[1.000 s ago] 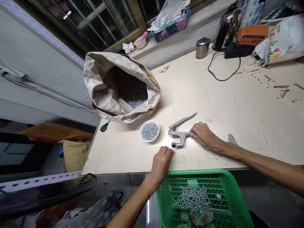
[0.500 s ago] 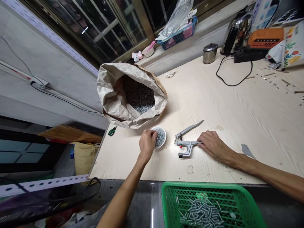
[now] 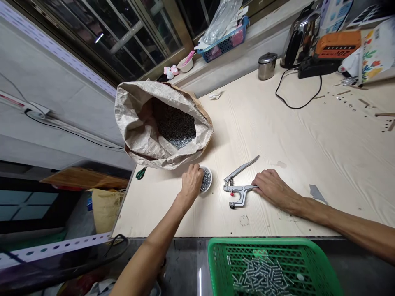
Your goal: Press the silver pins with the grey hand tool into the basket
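My left hand (image 3: 192, 183) is at the left rim of a small white bowl (image 3: 211, 183) full of small shiny metal pieces. Its fingers are bent together over the bowl's edge; whatever is between them is hidden. My right hand (image 3: 274, 188) is closed round the end of the lower handle of grey snap pliers (image 3: 241, 192), which lie on the table with their upper handle raised and a red tip inside the jaw. Behind the bowl, an open woven sack (image 3: 135, 123) holds a mass of small metal pieces.
A green basket (image 3: 321, 263) of metal screw-like pieces stands at the table's front edge. Green-handled scissors (image 3: 140, 173) lie by the left edge. At the back are a metal canister (image 3: 267, 66), a kettle (image 3: 300, 37), an orange box-shaped tool (image 3: 338, 44) and a black cable.
My left hand has shifted slightly, its fingers now more upright at the bowl's edge. My right hand keeps its hold on the pliers. The whole view has moved a little.
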Tool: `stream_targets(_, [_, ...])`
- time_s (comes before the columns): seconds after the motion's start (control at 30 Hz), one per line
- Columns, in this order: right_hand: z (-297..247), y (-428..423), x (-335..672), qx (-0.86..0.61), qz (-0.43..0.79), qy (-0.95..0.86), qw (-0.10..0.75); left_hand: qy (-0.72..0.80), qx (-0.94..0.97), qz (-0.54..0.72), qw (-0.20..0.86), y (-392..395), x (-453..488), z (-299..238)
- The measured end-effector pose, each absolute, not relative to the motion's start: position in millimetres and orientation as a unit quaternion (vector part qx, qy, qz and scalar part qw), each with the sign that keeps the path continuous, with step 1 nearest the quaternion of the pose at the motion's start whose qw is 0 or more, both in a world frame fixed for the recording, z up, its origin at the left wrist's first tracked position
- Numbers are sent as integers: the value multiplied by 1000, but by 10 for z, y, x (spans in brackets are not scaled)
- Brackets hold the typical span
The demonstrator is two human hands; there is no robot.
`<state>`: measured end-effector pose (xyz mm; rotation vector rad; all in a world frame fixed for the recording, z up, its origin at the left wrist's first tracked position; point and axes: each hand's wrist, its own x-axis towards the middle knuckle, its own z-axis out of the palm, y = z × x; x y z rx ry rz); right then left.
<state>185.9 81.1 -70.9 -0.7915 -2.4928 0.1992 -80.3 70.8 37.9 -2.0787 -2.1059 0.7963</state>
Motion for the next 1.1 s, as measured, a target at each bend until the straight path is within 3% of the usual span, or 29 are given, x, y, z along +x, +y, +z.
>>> stream_targets(0.23, [-708, 813, 1847, -276, 43, -922, 268, -704, -676, 216, 20, 807, -890, 386])
stream_targets(0.4, [-688, 802, 1845, -292, 58, -922, 249, -757, -652, -33, 6, 683, -934, 486])
stream_targets(0.47, [-648, 797, 1849, -297, 85, -922, 234, -767, -618, -159, -67, 544, -878, 499])
stream_targets(0.53, [-611, 796, 1854, -300, 115, -920, 223, -771, -549, -244, -209, 386, -781, 463])
stream_targets(0.6, [-594, 800, 1858, -305, 133, -918, 214, -757, -477, -278, -348, 231, -656, 383])
stream_targets(0.67, [-595, 809, 1863, -307, 148, -917, 209, -735, -457, -279, -417, 93, -515, 289])
stream_targets(0.77, [-590, 839, 1869, -304, 174, -913, 211, -698, -555, -258, -371, -86, -291, 172])
stream_targets(0.97, [-471, 1051, 1825, -328, 74, -915, 224, -593, -777, -182, -107, -383, 5, -64])
stream_targets(1.1, [-447, 1377, 1684, -286, 75, -940, 167, -562, -817, -111, -67, -500, -22, -214])
